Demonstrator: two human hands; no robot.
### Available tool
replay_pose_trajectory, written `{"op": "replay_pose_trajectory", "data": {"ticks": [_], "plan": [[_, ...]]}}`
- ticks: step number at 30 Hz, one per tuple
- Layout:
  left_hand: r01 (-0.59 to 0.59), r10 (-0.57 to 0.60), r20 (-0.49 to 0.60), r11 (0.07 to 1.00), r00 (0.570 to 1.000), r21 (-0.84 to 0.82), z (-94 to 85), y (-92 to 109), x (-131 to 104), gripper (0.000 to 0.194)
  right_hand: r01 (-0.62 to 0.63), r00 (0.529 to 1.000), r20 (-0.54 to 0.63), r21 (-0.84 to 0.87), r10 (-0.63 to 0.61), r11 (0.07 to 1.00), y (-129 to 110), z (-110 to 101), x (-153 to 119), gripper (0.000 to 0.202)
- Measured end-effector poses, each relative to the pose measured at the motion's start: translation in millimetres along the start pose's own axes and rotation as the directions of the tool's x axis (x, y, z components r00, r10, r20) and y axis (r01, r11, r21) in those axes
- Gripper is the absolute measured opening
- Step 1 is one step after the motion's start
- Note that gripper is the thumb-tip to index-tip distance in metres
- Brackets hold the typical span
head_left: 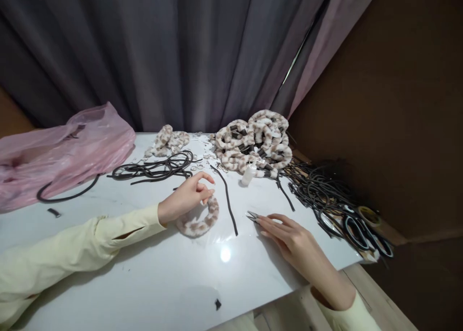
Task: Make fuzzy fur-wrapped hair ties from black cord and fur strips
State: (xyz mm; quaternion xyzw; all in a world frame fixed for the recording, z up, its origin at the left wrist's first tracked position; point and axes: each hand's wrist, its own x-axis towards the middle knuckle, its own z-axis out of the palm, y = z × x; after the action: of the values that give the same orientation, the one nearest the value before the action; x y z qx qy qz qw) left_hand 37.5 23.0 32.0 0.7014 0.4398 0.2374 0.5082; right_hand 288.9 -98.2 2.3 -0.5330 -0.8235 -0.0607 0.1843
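My left hand point(188, 196) is over the back edge of a fluffy white-and-brown ring point(200, 225) that lies on the white table. Its fingers are bent, with a gap between the index finger and thumb; whether the fingertips touch the ring I cannot tell. Under my right hand point(289, 237) is a small metal tool with two pointed tips point(252, 216), its tips parted and pointing left. My fingers cover its handles. Between the hands lies a short dark cord point(227, 200).
Behind stand a pile of fluffy rings point(235, 162), a white pump bottle point(249, 174), looped dark cords point(155, 169) and small metal rings point(197, 167). A pink plastic bag point(72, 143) lies left. More cords point(321, 186) and large scissors point(356, 232) crowd the right edge.
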Motion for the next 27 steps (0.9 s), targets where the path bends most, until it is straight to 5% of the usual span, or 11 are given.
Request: {"op": "replay_pose_trajectory", "data": {"ticks": [2,5,7,9,13,18,23,27], "plan": [[-0.094,0.097,0.006,0.937,0.995,0.335,3.8,-2.4,1.4,0.021,0.013,1.000,0.014,0.000,-0.013,1.000,2.8,7.2,-4.9,0.028],[-0.171,0.183,0.078,0.573,0.980,0.801,7.8,-4.3,0.7,0.024,-0.030,1.000,0.006,-0.072,0.031,0.997,12.8,15.7,-9.7,0.034],[-0.157,0.142,0.111,0.366,0.984,0.917,11.2,-4.3,2.2,0.042,-0.086,0.996,-0.019,-0.152,0.084,0.985,22.5,19.7,-11.5,0.037],[-0.114,0.103,0.089,0.269,0.991,0.956,16.5,-3.7,7.1,0.059,-0.148,0.989,-0.044,-0.225,0.142,0.963,32.2,22.4,-11.9,0.036],[-0.026,0.115,-0.003,0.248,0.993,0.968,30.4,-0.1,23.6,0.068,-0.187,0.981,-0.096,-0.265,0.167,0.946,42.7,21.4,-7.9,0.030],[0.002,0.033,-0.012,0.300,0.999,0.954,32.7,1.0,25.2,0.030,-0.037,0.984,-0.177,-0.247,-0.007,0.968,37.9,0.7,6.4,0.030],[-0.173,0.150,0.140,0.238,0.979,0.956,12.1,-10.1,-14.6,0.025,0.137,0.964,-0.194,-0.231,-0.184,0.963,14.1,-28.4,46.3,0.028],[-0.216,0.225,0.174,0.178,0.959,0.960,-2.6,-22.4,-52.4,0.030,0.295,0.946,-0.086,-0.165,-0.312,0.941,-18.5,-27.5,99.8,0.028]]}}
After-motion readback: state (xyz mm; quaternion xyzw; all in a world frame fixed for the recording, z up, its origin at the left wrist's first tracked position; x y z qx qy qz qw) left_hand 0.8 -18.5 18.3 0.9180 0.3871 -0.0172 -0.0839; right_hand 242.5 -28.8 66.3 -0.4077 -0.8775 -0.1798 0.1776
